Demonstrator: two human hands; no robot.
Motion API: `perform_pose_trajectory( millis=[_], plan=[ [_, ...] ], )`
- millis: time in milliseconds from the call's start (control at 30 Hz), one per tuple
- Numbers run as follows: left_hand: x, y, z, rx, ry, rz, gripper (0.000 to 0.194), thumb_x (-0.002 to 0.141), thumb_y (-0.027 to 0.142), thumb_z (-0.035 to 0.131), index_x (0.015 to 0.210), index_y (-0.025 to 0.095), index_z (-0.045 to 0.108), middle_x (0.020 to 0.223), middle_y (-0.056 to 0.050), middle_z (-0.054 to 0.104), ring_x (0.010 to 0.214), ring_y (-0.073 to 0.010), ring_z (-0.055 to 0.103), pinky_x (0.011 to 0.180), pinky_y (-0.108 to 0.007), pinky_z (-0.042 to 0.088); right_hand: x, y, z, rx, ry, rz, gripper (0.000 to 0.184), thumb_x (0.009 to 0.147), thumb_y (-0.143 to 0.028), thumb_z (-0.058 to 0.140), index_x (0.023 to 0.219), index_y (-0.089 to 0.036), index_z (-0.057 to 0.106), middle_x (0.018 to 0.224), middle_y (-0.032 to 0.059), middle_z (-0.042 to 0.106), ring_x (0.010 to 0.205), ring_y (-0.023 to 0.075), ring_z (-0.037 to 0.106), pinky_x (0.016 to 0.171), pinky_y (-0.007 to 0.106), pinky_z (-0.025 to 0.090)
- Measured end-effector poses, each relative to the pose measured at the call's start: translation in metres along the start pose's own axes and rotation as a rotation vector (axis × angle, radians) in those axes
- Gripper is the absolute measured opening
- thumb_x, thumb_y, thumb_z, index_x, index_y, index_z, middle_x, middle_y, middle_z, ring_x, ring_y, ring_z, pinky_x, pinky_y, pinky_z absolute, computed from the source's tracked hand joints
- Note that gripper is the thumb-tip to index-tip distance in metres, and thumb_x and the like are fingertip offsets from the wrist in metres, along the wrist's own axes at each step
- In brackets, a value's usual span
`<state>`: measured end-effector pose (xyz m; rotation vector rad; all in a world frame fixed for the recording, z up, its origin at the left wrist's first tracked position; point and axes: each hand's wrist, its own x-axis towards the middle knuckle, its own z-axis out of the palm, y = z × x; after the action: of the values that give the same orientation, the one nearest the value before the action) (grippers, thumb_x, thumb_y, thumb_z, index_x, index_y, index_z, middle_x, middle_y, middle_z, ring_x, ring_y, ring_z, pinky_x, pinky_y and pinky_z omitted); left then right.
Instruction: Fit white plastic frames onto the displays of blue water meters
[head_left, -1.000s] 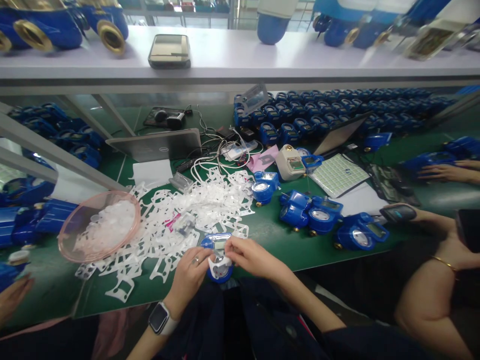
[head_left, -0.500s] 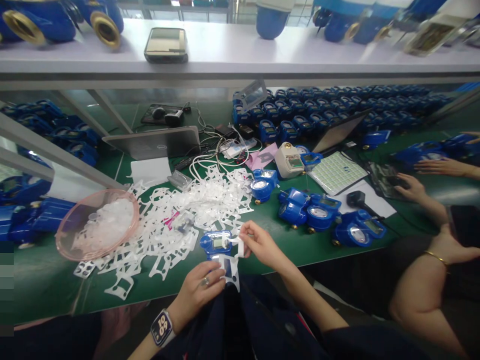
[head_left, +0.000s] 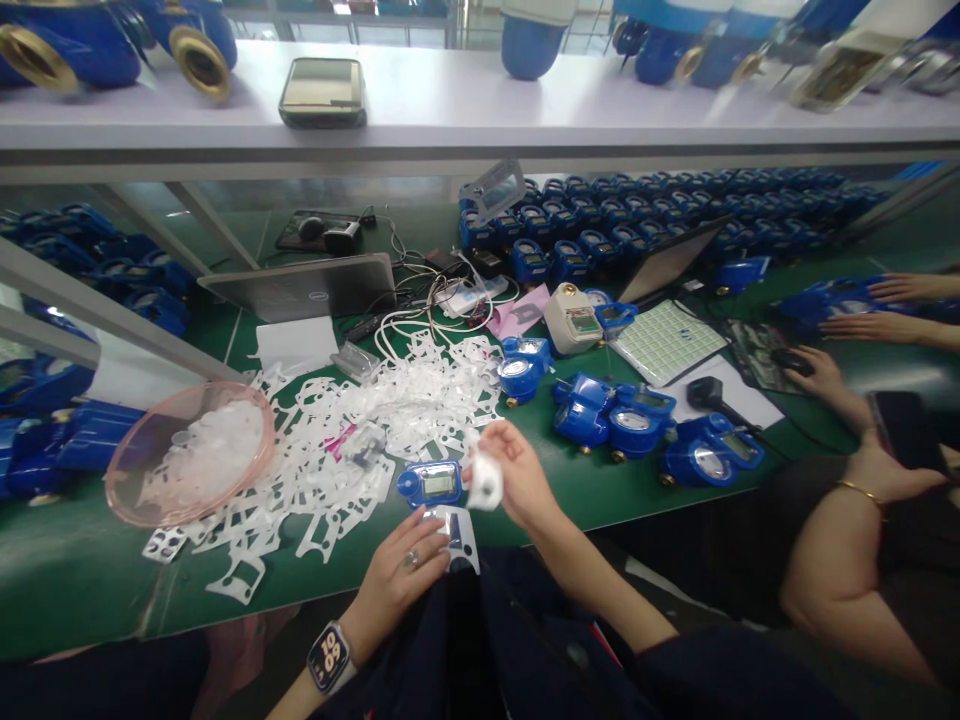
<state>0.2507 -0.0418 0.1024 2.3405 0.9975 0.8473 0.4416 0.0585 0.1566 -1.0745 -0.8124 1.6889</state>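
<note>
A blue water meter [head_left: 433, 484] lies at the near edge of the green table [head_left: 97, 570]. My left hand [head_left: 401, 572], ring on one finger and a smartwatch on the wrist, is closed on a clear plastic backing sheet [head_left: 463, 533] just below the meter. My right hand [head_left: 516, 470] is raised to the right of the meter and pinches a small white peeled film [head_left: 485, 482]. A heap of white peeled film scraps [head_left: 352, 425] lies to the left of the meter.
A pink bowl [head_left: 135, 476] of white pieces stands at the left. More blue meters [head_left: 622, 420] lie to the right, rows of them [head_left: 675, 215] behind. A closed laptop [head_left: 300, 285], cables and a label sheet [head_left: 664, 342] are further back. Another person's hands [head_left: 825, 375] work at the right.
My hands have come apart: the right one lifted up and right with the white film, the left pulled the clear sheet toward me. The co-worker set down the black scanner.
</note>
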Motion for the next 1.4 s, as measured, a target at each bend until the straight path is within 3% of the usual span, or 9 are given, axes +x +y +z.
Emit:
perform_pose_trajectory(
  millis=[100, 200, 333, 467, 700, 867, 1033, 1200, 1400],
  plan=[
    [0.003, 0.004, 0.001, -0.268, 0.209, -0.340, 0.018, 0.078, 0.015, 0.061, 0.088, 0.025, 0.071, 0.093, -0.004, 0.073, 0.104, -0.0226, 0.063, 0.104, -0.047, 0.041, 0.025, -0.008, -0.028, -0.183, 0.303, -0.242, 0.022, 0.078, -0.039, 0.059, 0.090, -0.023, 0.051, 0.082, 0.0025, 0.063, 0.079, 0.0197, 0.066, 0.069, 0.036, 0.056],
    [0.014, 0.011, -0.002, -0.799, 0.512, -0.822, 0.013, 0.076, 0.029, 0.064, 0.085, 0.021, 0.071, 0.094, -0.007, 0.072, 0.099, -0.0229, 0.064, 0.099, -0.044, 0.046, 0.031, -0.006, -0.050, -0.660, 0.391, -0.400, 0.019, 0.077, -0.030, 0.058, 0.093, -0.021, 0.063, 0.115, 0.0121, 0.059, 0.113, 0.0279, 0.053, 0.100, 0.050, 0.040],
    [0.029, 0.016, -0.008, -1.476, 0.810, -1.086, 0.021, 0.072, 0.034, 0.067, 0.085, 0.018, 0.069, 0.093, -0.006, 0.072, 0.094, -0.0192, 0.065, 0.096, -0.038, 0.049, 0.011, 0.017, -0.040, -0.704, 0.156, -0.243, 0.023, 0.079, -0.036, 0.056, 0.089, -0.020, 0.070, 0.105, 0.0112, 0.066, 0.100, 0.0261, 0.059, 0.090, 0.045, 0.046],
    [0.033, 0.018, -0.010, -1.674, 0.881, -1.145, 0.012, 0.073, 0.024, 0.065, 0.082, 0.018, 0.068, 0.092, -0.006, 0.072, 0.094, -0.0178, 0.065, 0.094, -0.036, 0.050, -0.010, 0.040, -0.012, -0.406, -0.022, 0.007, 0.031, 0.072, -0.047, 0.064, 0.080, -0.017, 0.069, 0.078, 0.0056, 0.069, 0.074, 0.0195, 0.063, 0.071, 0.033, 0.051],
    [0.025, 0.016, -0.004, -1.488, 0.832, -1.088, 0.019, 0.072, 0.033, 0.068, 0.084, 0.019, 0.069, 0.093, -0.005, 0.072, 0.096, -0.0183, 0.064, 0.094, -0.036, 0.049, -0.029, 0.031, 0.006, -0.614, -0.026, -0.313, 0.014, 0.077, -0.029, 0.063, 0.068, -0.020, 0.064, 0.071, 0.0026, 0.063, 0.071, 0.0166, 0.056, 0.069, 0.030, 0.044],
    [0.012, -0.005, -0.011, -1.206, 0.830, -1.142, 0.038, 0.074, 0.045, 0.064, 0.104, 0.021, 0.066, 0.121, -0.007, 0.062, 0.106, -0.0216, 0.060, 0.088, -0.037, 0.050, -0.034, 0.015, 0.000, -0.627, 0.068, -0.408, 0.015, 0.081, -0.031, 0.061, 0.068, -0.022, 0.062, 0.071, 0.0027, 0.061, 0.073, 0.0181, 0.055, 0.069, 0.032, 0.044],
    [-0.010, -0.036, -0.018, -0.753, 0.795, -1.217, 0.039, 0.056, 0.039, 0.078, 0.086, 0.016, 0.070, 0.094, -0.008, 0.071, 0.091, -0.0207, 0.063, 0.089, -0.036, 0.047, -0.017, 0.027, -0.023, -0.450, 0.134, -0.122, 0.028, 0.071, -0.047, 0.066, 0.067, -0.020, 0.063, 0.072, 0.0037, 0.062, 0.069, 0.0181, 0.057, 0.061, 0.029, 0.046],
    [-0.009, -0.053, -0.005, -0.731, 0.807, -1.277, 0.038, 0.047, 0.044, 0.081, 0.063, 0.013, 0.066, 0.065, -0.004, 0.068, 0.071, -0.0185, 0.062, 0.078, -0.034, 0.049, -0.011, 0.063, -0.026, -0.326, 0.086, 0.223, 0.042, 0.058, -0.056, 0.071, 0.068, -0.017, 0.062, 0.052, 0.0013, 0.062, 0.051, 0.0162, 0.058, 0.047, 0.027, 0.045],
    [0.004, -0.059, 0.012, -0.890, 0.701, -1.278, 0.050, 0.065, 0.059, 0.065, 0.085, 0.013, 0.066, 0.105, -0.014, 0.067, 0.102, -0.0262, 0.061, 0.090, -0.041, 0.046, -0.010, 0.076, -0.022, -0.332, 0.107, 0.275, 0.043, 0.055, -0.055, 0.073, 0.066, -0.016, 0.061, 0.047, 0.0010, 0.063, 0.039, 0.0122, 0.053, 0.042, 0.024, 0.044]
  ],
)
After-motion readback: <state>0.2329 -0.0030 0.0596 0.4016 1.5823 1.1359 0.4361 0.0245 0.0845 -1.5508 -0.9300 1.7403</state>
